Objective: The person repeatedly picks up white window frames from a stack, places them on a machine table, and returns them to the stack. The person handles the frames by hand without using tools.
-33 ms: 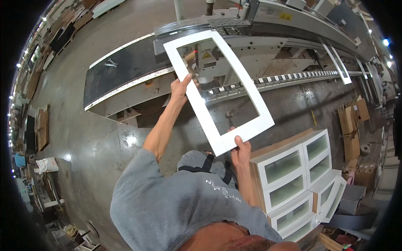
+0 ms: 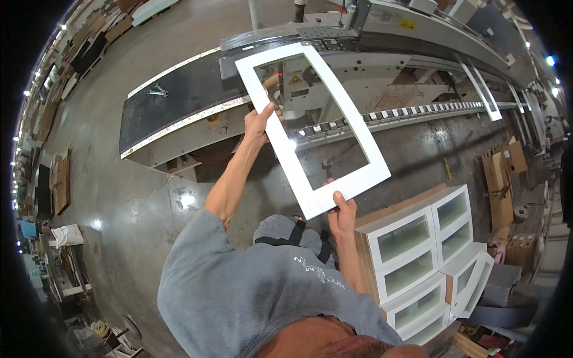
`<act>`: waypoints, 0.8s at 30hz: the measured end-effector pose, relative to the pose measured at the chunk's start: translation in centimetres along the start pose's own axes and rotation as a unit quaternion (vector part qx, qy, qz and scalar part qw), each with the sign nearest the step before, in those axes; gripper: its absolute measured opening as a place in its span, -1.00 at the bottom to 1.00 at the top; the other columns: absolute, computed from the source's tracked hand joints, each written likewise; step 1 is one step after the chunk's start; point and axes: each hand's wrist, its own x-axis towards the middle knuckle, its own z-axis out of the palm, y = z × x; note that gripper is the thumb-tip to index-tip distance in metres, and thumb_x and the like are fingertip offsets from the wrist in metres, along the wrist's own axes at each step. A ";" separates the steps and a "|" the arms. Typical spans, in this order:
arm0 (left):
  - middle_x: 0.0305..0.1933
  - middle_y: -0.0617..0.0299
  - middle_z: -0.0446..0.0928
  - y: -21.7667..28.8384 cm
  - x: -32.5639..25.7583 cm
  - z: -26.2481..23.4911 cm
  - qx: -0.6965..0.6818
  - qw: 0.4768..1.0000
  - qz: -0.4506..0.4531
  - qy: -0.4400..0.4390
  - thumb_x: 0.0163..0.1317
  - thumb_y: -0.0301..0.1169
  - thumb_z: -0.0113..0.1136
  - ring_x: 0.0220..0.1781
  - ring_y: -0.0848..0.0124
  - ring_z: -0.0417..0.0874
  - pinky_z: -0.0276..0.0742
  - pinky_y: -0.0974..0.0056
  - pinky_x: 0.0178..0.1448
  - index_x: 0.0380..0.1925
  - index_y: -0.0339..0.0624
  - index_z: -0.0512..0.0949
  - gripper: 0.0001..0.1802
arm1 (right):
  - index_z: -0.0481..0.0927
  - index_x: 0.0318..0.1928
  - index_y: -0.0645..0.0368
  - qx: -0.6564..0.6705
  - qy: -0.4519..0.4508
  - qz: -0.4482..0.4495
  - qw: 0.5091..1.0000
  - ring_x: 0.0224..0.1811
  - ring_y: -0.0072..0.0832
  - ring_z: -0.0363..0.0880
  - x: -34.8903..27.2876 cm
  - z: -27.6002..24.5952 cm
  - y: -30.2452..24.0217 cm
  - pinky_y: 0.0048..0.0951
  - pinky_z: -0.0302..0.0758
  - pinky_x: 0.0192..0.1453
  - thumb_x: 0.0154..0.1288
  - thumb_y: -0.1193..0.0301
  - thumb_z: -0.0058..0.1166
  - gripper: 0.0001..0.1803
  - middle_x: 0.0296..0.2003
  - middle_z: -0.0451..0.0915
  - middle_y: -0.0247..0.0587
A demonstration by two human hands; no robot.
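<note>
Head view: my left hand (image 2: 258, 122) and right hand (image 2: 341, 212) each closed on white rectangular glazed door frame (image 2: 286, 149), raised over grey machine bed (image 2: 179, 95), steadying both ends.

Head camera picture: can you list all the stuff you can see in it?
door frame: one, white with a glass middle, held up over the machine.
conveyor machine: one, grey with a black belt, across the top.
wrench: one, silver, lying on the black belt.
stacked glass doors: several, white, lower right on the floor.
cardboard boxes: a few, brown, far right.
floor: grey concrete.
left hand: grips the frame's long left edge.
right hand: grips the frame's bottom corner.
</note>
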 end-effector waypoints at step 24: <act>-0.34 -0.09 0.62 0.9 14.5 -2.5 0.114 0.992 0.044 -0.015 0.34 -0.30 0.11 -0.44 0.16 0.68 0.61 0.15 -0.42 -0.20 -0.42 0.43 -0.69 | 0.52 0.02 0.34 -0.021 0.046 -0.021 0.998 -0.06 -0.41 0.58 6.7 6.4 4.8 -0.34 0.51 0.06 0.27 0.43 0.22 -0.64 -0.08 0.62 -0.14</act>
